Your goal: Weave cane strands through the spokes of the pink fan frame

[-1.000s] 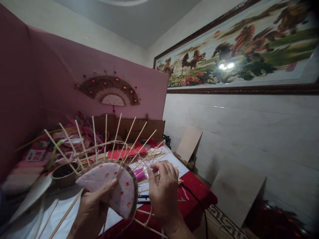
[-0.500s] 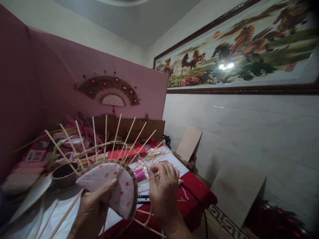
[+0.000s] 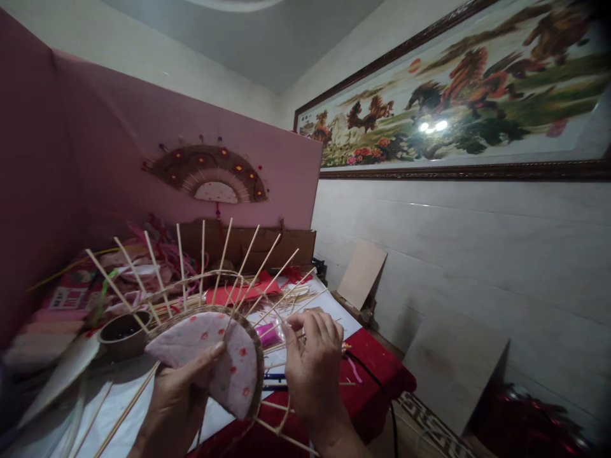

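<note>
My left hand [image 3: 184,388] grips a half-round fan frame from below, its thumb pressed on the pink cloth with red flower prints [image 3: 205,343]. Brown twine is woven along the cloth's curved rim [image 3: 255,334]. Thin wooden sticks [image 3: 245,248] fan out from this rim. A loose loop of twine [image 3: 205,275] runs across the sticks towards my right hand [image 3: 312,356]. That hand is closed in a pinch on the twine at the frame's right side; its fingertips partly hide the strand. More sticks reach out below, near my right wrist.
Behind the frame lie a red packet [image 3: 265,286] and loose sticks. A dark bowl [image 3: 123,336] stands at left by a heap of pink ribbons and cloth [image 3: 157,254]. A finished fan [image 3: 210,172] hangs on the pink board. Red cloth [image 3: 382,375] covers the table's right edge; a black cable crosses it.
</note>
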Demonstrator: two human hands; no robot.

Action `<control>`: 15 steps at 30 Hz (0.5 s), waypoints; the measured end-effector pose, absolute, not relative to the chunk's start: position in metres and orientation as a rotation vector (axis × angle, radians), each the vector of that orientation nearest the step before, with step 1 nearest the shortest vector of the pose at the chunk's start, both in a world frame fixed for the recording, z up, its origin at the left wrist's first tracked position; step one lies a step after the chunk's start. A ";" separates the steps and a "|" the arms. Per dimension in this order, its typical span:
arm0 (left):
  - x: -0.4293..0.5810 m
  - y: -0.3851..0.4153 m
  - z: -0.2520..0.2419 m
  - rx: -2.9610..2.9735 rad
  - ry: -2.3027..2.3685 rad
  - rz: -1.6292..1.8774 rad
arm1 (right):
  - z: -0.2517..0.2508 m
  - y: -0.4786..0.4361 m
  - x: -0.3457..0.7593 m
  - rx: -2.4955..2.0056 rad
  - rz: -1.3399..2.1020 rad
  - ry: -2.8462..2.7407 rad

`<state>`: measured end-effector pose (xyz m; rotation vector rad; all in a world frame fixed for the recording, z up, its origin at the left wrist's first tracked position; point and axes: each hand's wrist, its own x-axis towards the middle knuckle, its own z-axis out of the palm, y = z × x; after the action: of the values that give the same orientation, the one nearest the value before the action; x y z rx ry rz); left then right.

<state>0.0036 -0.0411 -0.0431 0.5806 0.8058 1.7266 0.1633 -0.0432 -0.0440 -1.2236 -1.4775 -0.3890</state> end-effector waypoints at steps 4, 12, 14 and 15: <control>0.003 -0.040 -0.045 0.578 0.819 1.732 | -0.044 -0.042 0.163 -1.221 -0.409 -1.462; 0.002 -0.039 -0.046 0.588 0.808 1.698 | -0.045 -0.042 0.163 -1.219 -0.416 -1.456; 0.002 -0.040 -0.045 0.581 0.806 1.706 | -0.045 -0.043 0.163 -1.221 -0.418 -1.456; 0.002 -0.040 -0.045 0.573 0.804 1.717 | -0.045 -0.043 0.163 -1.221 -0.419 -1.457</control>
<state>0.0024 -0.0403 -0.0448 0.5733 0.8036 1.7168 0.1626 -0.0429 -0.0452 -1.2213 -1.4572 -0.4186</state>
